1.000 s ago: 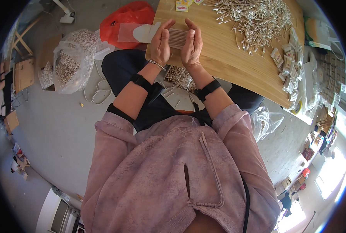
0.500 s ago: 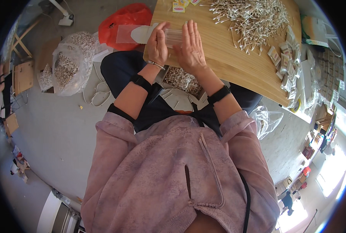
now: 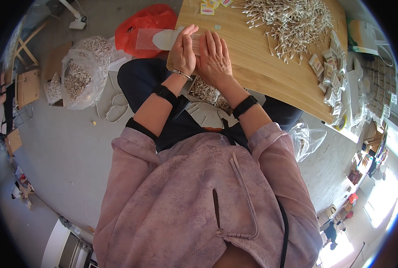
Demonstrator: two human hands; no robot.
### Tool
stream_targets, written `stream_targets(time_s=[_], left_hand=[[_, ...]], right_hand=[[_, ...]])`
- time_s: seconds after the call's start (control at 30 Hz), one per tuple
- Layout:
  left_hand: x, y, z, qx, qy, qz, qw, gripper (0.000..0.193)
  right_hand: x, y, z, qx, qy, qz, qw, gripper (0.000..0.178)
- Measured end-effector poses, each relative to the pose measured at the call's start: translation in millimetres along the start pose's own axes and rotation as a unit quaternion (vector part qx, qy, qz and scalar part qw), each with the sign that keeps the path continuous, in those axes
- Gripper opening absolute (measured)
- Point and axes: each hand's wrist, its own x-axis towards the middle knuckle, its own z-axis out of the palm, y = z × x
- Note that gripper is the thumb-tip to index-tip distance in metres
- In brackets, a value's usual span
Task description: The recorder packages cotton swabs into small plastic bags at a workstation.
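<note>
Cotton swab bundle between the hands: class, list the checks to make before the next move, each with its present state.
1. Left hand on the bundle of cotton swabs: ok.
2. Right hand pressed against the bundle: ok.
3. Swab ends level: cannot tell, the hands hide them.
4. Clear plastic bag beside the left hand: ok.
5. Loose swab pile lying on the wooden table: ok.

From my remote view, the left hand (image 3: 183,53) and right hand (image 3: 214,58) cover most of the small bundle of sticks (image 3: 198,39) pressed between them; I cannot count them. The bench (image 3: 252,67) hides the person's knees. Packets (image 3: 330,76) at its far edge are too small to identify.
</note>
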Motion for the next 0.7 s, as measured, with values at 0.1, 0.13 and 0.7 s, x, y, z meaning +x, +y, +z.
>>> stream_targets(time_s=[0.1, 0.13, 0.7], left_hand=[[0.5, 1.7, 0.8, -0.007, 0.000, 0.007, 1.000, 0.047], [0.6, 2.6, 1.2, -0.017, 0.006, 0.007, 1.000, 0.043], [7.2, -8.3, -8.4, -0.071, -0.013, -0.039, 0.997, 0.048]], right_hand=[[1.4, -1.0, -0.5, -0.024, -0.012, 0.000, 1.000, 0.073], [1.4, -0.6, -0.2, -0.025, -0.013, 0.001, 1.000, 0.073], [3.3, -1.8, -4.6, -0.020, -0.009, 0.000, 1.000, 0.070]])
